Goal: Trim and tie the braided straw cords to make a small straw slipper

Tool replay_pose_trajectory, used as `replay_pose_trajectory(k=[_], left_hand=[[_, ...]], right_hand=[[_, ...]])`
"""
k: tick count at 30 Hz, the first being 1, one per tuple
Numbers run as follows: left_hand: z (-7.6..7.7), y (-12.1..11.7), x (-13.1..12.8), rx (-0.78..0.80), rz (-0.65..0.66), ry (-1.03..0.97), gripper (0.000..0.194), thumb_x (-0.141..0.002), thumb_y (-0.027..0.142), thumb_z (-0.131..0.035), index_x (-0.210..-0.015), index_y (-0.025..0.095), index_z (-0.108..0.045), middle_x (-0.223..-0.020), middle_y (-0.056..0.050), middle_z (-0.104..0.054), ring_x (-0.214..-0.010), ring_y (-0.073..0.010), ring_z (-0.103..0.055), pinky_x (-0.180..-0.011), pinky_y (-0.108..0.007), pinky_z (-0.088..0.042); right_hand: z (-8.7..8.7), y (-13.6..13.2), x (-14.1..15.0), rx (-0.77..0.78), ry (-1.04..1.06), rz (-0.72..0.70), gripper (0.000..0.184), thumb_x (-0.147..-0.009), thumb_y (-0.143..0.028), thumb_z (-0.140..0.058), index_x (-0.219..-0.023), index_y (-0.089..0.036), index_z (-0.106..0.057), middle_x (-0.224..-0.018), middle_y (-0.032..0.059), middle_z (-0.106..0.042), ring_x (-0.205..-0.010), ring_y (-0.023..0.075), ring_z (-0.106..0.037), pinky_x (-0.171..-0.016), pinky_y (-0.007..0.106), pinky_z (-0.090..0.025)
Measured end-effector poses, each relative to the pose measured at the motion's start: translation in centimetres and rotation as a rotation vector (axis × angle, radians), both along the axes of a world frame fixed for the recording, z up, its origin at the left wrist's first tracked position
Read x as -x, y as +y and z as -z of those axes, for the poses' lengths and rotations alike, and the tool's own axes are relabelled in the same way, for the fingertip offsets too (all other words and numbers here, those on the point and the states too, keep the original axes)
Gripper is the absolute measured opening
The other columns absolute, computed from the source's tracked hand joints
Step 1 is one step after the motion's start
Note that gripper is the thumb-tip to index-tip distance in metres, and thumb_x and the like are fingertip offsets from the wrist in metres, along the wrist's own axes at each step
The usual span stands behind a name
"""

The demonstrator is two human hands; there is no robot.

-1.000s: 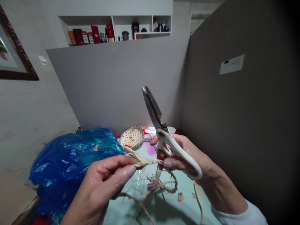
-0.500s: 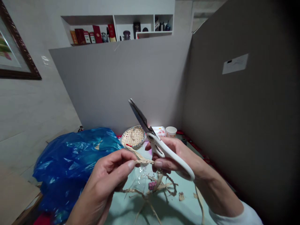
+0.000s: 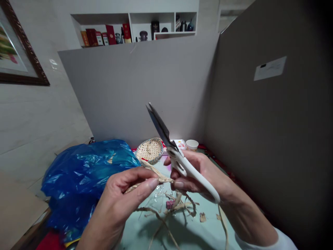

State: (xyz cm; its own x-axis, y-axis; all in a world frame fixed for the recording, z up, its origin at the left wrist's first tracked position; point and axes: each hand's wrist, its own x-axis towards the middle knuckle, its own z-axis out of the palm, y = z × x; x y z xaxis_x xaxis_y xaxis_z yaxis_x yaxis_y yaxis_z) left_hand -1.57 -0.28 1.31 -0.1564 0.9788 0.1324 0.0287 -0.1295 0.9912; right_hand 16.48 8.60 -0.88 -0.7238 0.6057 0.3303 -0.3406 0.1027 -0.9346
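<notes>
Between my two hands runs a short stretch of pale braided straw cord (image 3: 165,180). My left hand (image 3: 125,198) is closed, pinching the cord between thumb and fingertips. At the cord's other end, the thumb and a finger of my right hand (image 3: 199,173) pinch it too. That hand also carries white-handled scissors (image 3: 178,158), whose dark blades point up and left, away from the cord, with their tips slightly apart. Loose straw strands (image 3: 161,220) lie on the pale green tabletop (image 3: 140,229) below, beside a small pink block (image 3: 170,204).
A blue plastic bag (image 3: 88,166) bulges at the left, with straw running from it. Behind my hands stand a round woven basket (image 3: 150,151) and a white cup (image 3: 192,144). Grey panels (image 3: 135,90) close off the back and right. Straw scraps (image 3: 202,217) lie at the right.
The scissors swung leftward and lower, then rose slightly. My hands came closer together, leaving less cord between them. The view has shifted a little, bringing the white cup fully into sight.
</notes>
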Motion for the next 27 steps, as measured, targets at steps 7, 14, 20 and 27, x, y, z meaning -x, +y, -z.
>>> replay_pose_trajectory(k=[7,14,20,27], left_hand=[[-0.2,-0.7,0.2,-0.014,0.010,0.081,0.016,-0.074,0.039,-0.073,-0.074,0.023,-0.077,-0.067,-0.003,-0.066,-0.064,-0.0165,-0.055,-0.058,-0.025,-0.041],[-0.3,-0.8,0.6,-0.009,0.008,0.110,0.029,-0.080,0.048,-0.066,-0.071,0.021,-0.074,-0.063,0.000,-0.056,-0.057,-0.0123,-0.040,-0.050,-0.023,-0.032],[-0.2,-0.4,0.8,-0.049,-0.014,0.140,0.016,-0.079,0.039,-0.068,-0.074,0.025,-0.074,-0.070,0.000,-0.059,-0.067,-0.0141,-0.045,-0.058,-0.021,-0.035],[-0.4,-0.9,0.6,0.012,0.053,-0.010,0.015,-0.076,0.037,-0.072,-0.080,0.023,-0.072,-0.066,0.002,-0.052,-0.062,-0.0116,-0.042,-0.054,-0.019,-0.035]], right_hand=[[0.1,0.3,-0.7,0.003,0.039,-0.006,0.037,-0.073,-0.017,-0.084,-0.104,-0.019,-0.065,-0.075,-0.0020,-0.064,-0.060,0.0065,-0.056,-0.054,0.016,-0.046],[-0.4,-0.2,-0.5,0.058,0.064,0.016,0.039,-0.069,-0.011,-0.085,-0.100,-0.017,-0.062,-0.072,-0.0025,-0.065,-0.060,0.0070,-0.057,-0.054,0.017,-0.048],[-1.0,-0.6,-0.4,0.060,0.035,0.072,0.036,-0.073,-0.008,-0.081,-0.100,-0.017,-0.059,-0.071,-0.0034,-0.064,-0.064,0.0071,-0.059,-0.058,0.016,-0.053],[-0.9,-0.2,-0.5,0.035,0.036,0.073,0.038,-0.074,-0.005,-0.079,-0.104,-0.017,-0.059,-0.074,-0.0041,-0.063,-0.067,0.0051,-0.059,-0.060,0.013,-0.052]])
